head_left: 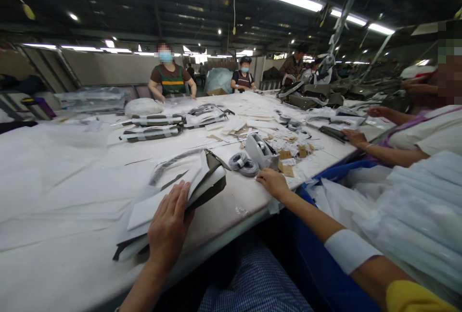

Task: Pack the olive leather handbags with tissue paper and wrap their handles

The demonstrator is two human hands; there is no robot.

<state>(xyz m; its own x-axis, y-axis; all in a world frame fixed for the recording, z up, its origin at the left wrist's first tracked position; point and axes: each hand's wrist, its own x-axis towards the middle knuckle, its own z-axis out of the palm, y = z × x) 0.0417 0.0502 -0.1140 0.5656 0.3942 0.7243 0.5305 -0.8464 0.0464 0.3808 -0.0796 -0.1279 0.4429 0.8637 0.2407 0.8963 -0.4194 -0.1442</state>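
A dark olive handbag [211,191] with a wrapped grey handle lies tilted on the white table, with white paper sheets [146,210] against it. My left hand [169,223] grips its near side, fingers over the paper and thumb mostly hidden. To the right, my right hand [273,183] is low at the table's front edge, just in front of a grey tape dispenser [260,151]. Its fingers are bent and pressed together; whatever they pinch is hidden. Coiled grey straps [244,164] lie beside the dispenser.
Brown and white tags [287,154] are scattered behind the dispenser. Flat wrapped bags [151,133] lie farther back. White sheets [90,182] cover the left side. A blue bin [306,240] with white bags stands at right. Co-workers stand across and at right, one reaching a hand [353,137] in.
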